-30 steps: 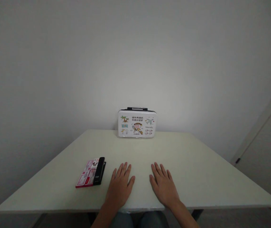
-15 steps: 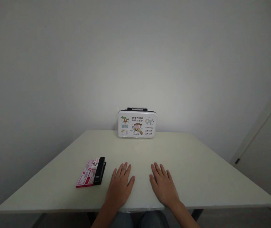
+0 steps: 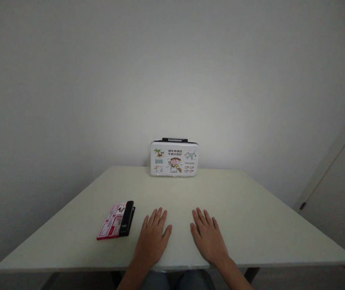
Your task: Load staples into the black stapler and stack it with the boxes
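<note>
My left hand lies flat, palm down, near the table's front edge, holding nothing. To its right, apart from it, my right hand rests the same way, fingers stretched forward. Just left of my left hand is a black stapler, not touched by it. Against the stapler's left side are flat pink-and-white printed boxes. At the back of the table a white case with a cartoon cow, a palm tree and a plane stands upright, its black handle on top.
The pale table reaches back to a plain grey wall. On the right is a door-like panel with dark fittings. Table legs and my knees show below the front edge.
</note>
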{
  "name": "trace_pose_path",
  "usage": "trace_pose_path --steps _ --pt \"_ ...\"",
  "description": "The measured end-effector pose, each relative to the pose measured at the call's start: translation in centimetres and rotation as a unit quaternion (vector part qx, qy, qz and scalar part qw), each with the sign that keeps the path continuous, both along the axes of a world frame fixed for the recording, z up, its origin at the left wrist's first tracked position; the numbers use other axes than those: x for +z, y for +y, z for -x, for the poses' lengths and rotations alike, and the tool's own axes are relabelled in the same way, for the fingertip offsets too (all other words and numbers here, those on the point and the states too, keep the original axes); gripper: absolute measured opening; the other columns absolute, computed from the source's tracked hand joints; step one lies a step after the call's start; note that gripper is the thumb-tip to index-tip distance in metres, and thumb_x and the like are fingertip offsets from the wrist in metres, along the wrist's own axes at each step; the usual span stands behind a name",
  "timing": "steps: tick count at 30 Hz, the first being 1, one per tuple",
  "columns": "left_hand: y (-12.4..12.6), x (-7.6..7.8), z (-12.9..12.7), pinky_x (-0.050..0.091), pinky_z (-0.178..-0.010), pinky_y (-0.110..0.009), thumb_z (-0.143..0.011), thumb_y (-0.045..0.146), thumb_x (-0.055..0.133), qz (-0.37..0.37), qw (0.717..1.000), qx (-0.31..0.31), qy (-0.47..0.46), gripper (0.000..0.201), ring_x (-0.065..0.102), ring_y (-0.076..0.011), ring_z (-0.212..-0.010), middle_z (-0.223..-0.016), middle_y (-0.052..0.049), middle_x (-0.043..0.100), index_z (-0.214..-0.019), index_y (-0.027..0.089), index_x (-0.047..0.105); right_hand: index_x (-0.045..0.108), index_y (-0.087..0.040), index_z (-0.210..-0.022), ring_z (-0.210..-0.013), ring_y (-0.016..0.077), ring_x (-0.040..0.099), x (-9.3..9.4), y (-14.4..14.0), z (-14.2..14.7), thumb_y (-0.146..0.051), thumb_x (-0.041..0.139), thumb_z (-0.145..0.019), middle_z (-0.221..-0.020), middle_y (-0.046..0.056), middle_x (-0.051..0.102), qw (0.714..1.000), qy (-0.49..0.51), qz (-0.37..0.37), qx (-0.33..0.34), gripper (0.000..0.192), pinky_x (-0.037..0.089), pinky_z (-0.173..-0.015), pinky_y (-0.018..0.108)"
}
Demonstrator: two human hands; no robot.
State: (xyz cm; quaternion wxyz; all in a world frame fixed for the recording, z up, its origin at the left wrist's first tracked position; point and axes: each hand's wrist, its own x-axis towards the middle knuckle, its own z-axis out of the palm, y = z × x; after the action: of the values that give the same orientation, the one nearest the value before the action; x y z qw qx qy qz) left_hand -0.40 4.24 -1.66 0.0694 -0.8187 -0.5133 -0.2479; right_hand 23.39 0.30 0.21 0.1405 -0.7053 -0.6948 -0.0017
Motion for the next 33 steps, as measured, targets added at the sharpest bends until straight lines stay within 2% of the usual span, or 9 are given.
trace_pose_path --steps 18,33 --pt "-0.02 0.01 0.05 0.03 -0.118 -0.056 -0.102 0.047 0.039 0.002 1.0 0.0 -0.001 0.053 0.031 -0.029 -0.148 -0.158 -0.008 0.037 -0.152 0.029 0.038 0.027 -0.027 -0.158 -0.152 0.0276 0.012 0.06 -0.04 0.11 -0.052 0.023 -0.102 -0.164 -0.001 0.019 1.0 -0.003 0.002 -0.004 0.061 0.01 -0.123 0.049" --pt "0.03 0.0 0.04 0.029 -0.119 -0.055 -0.103 0.049 0.033 0.016 0.999 0.011 0.033 0.055 0.029 -0.0274 -0.149 -0.16 -0.007 0.033 -0.154 0.028 0.035 0.025 -0.027 -0.159 -0.153 0.0272 0.01 0.31 -0.14 0.16 -0.054 0.02 -0.103 -0.164 -0.001 0.017 1.0 -0.009 0.012 -0.005 0.062 0.008 -0.123 0.049"
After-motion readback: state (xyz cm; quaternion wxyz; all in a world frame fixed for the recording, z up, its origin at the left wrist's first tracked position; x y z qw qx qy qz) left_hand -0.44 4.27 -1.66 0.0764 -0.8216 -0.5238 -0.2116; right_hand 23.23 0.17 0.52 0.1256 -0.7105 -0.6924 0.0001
